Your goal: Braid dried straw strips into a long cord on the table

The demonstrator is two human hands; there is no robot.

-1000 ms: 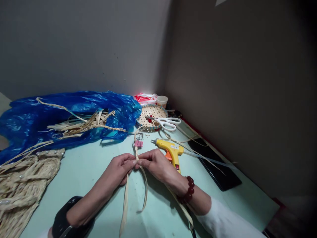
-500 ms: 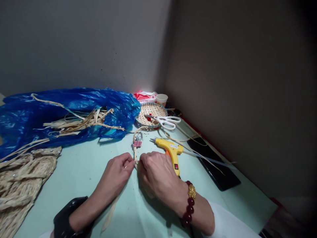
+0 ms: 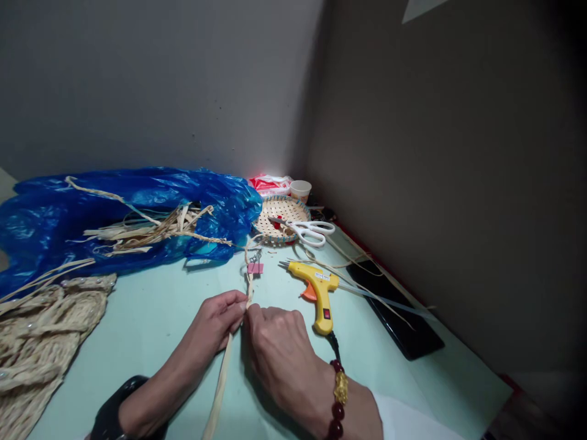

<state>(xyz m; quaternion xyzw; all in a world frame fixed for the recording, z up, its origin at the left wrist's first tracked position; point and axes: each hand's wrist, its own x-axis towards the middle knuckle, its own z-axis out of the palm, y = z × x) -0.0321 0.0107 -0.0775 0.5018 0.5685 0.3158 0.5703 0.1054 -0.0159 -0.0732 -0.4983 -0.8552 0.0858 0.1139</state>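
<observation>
A pale braid of flat, raffia-like strands [image 3: 250, 286] runs toward me along the table, held at its far part by a pink binder clip [image 3: 255, 268]. My left hand [image 3: 224, 315] pinches the braid just below the clip, thumb against fingers. Close beside it, my right hand [image 3: 280, 342] is closed at the same spot; its fingertips are partly hidden behind the knuckles. One loose strand [image 3: 221, 385] hangs from under the left hand toward the front edge of the view. Right of my hands lies a yellow glue gun [image 3: 324, 293] with an orange trigger.
A blue plastic bag [image 3: 151, 189] with a bundle of strands [image 3: 151, 231] spreads at the back left. White-handled scissors [image 3: 314, 231] rest on a round woven basket [image 3: 263, 223], near a paper cup [image 3: 300, 190]. A woven straw piece [image 3: 50, 330] lies left, a black phone-like slab [image 3: 403, 324] right.
My right hand has shifted left, up against my left hand, uncovering the glue gun's trigger and cord. The loose strand below now hangs straighter and farther right.
</observation>
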